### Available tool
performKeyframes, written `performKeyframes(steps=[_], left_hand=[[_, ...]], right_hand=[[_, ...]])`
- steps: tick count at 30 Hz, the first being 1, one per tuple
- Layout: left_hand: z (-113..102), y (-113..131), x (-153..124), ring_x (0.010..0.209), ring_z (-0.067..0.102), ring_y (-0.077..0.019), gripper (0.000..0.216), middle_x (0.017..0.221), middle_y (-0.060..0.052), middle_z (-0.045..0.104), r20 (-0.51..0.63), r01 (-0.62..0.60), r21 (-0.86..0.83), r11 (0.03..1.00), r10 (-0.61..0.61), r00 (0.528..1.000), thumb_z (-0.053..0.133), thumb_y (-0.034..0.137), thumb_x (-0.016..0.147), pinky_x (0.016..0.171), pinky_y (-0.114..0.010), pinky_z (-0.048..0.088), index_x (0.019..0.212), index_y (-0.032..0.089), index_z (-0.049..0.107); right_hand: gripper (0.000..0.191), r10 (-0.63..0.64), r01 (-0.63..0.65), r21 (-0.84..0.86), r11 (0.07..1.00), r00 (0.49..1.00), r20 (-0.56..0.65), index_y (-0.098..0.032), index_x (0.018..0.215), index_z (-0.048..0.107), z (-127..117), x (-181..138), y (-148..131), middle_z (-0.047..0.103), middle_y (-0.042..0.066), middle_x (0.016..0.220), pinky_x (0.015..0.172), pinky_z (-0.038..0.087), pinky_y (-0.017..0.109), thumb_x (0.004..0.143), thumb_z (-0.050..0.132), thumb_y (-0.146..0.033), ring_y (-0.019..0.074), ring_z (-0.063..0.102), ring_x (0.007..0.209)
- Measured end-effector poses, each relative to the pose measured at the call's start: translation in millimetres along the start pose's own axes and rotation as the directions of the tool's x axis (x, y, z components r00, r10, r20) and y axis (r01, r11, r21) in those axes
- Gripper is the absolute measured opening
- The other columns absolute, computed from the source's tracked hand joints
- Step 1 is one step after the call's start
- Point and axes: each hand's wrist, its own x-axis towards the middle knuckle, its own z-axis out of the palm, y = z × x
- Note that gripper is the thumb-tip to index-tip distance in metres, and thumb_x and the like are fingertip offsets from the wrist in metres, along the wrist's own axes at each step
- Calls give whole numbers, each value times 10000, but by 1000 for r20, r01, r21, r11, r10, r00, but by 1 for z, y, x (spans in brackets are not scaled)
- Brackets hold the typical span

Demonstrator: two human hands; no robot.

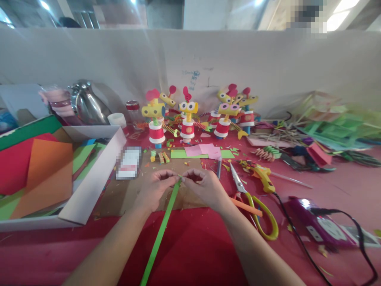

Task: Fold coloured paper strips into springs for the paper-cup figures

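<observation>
A long green paper strip (pixel 162 229) runs from my fingertips down toward the bottom edge of the view. My left hand (pixel 157 188) pinches its upper end between thumb and forefinger. Close beside it, my right hand (pixel 205 186) pinches the same end, the fingertips of both hands nearly touching. Both hands are above a brown cardboard sheet (pixel 119 200). An orange paper strip (pixel 248 207) lies by my right wrist, over yellow-handled scissors (pixel 269 220). Short folded paper springs (pixel 163 157) lie just beyond my hands, near a flat green strip (pixel 178 153) and pink paper pieces (pixel 202 150).
Several paper-cup figures (pixel 189 129) stand at the back against a pale partition (pixel 119 59). At left is a white box (pixel 89 186) of coloured paper, with a phone (pixel 129 163) beside it. A yellow glue gun (pixel 263 178) with a black cord and a purple case (pixel 321 224) lie right.
</observation>
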Motion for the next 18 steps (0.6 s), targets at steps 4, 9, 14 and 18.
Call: performKeyframes(steps=[4,9,14,18], left_hand=[[1,0,0,672,505,-107,102,658,12,613,7,-8,-11,1000,8,1000,731,274,656,652,-234,374,653,177,696],[2,2,-2,682,519,-112,86,670,8,622,19,-5,-2,1000,5,1000,730,268,668,653,-235,392,671,183,712],[4,6,-4,707,537,-106,135,717,12,630,33,56,-64,996,-54,998,778,276,632,679,-224,403,712,186,716],[5,6,-4,657,516,-92,115,680,20,618,11,66,-51,997,-65,998,772,268,636,629,-213,390,689,186,711]], right_hand=[[113,-27,27,-46,999,1000,17,-191,778,665,-2,-1,-1,666,1,730,645,446,252,793,575,-258,143,586,694],[131,-6,8,-62,998,999,36,-194,761,662,-4,1,2,654,-5,715,622,420,250,801,562,-269,138,559,667],[136,-15,18,-68,997,999,49,-192,787,664,-9,1,-1,652,-6,714,607,394,248,810,555,-270,135,546,657],[135,-14,20,-93,995,998,67,-193,768,663,-9,1,-2,646,-15,692,607,384,249,814,552,-254,129,537,645]])
